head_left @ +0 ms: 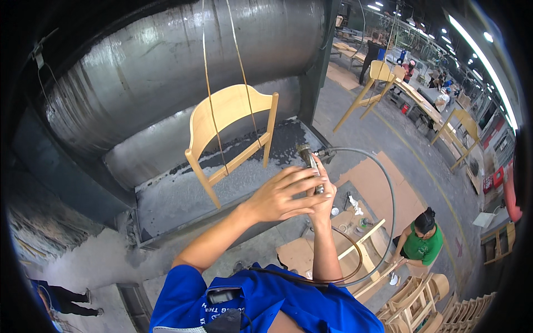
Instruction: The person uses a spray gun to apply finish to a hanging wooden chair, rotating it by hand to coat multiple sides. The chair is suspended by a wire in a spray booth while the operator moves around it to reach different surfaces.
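My right hand (325, 201) is closed around a metal spray gun (306, 155), with hoses running from it. My left hand (280, 194) reaches across in front of it, fingers stretched out and spread, and overlaps the gun's lower part and the right hand. Whether its fingertips touch the gun, I cannot tell. Left of the gun hangs a pale wooden chair back frame (230, 104) on two long wires (206, 66). It has a curved top panel, two legs and a lower crossbar. The hands partly hide the gun's grip.
Behind the frame stands a metal spray booth (183, 47) with a wet trough (183, 191). A grey hose (391, 194) loops at my right. A person in green (425, 244) works beside wooden parts at lower right. More chair frames (383, 69) hang farther off; stacked chair parts (413, 305) stand nearby.
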{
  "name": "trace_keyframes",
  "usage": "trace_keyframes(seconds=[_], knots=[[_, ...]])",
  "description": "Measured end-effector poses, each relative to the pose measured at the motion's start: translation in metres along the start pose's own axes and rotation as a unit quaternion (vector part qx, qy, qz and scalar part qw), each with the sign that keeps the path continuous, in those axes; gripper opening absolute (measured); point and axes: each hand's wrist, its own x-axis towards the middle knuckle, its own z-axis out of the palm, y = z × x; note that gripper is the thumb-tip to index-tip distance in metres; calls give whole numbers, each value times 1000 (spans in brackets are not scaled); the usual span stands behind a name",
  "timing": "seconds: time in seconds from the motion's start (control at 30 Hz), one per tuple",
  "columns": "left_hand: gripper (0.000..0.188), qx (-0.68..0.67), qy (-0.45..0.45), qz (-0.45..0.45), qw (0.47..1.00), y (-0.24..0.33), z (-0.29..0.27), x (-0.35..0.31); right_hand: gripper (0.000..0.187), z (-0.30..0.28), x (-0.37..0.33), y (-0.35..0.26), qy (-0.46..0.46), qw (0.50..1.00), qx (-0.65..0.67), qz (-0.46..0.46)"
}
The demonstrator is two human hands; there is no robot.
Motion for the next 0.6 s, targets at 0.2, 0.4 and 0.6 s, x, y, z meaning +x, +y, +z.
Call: trace_keyframes(seconds=[0.2,0.4,0.6], knots=[[38,-66,35,-386,919,-14,55,-194,64,-5,3,7,2,998,55,31],[46,40,-112,-823,556,116,97,-515,80,5,-6,4,-78,979,183,46],[39,58,-325,-876,352,288,58,-617,95,-2,-16,17,-200,911,317,173]])
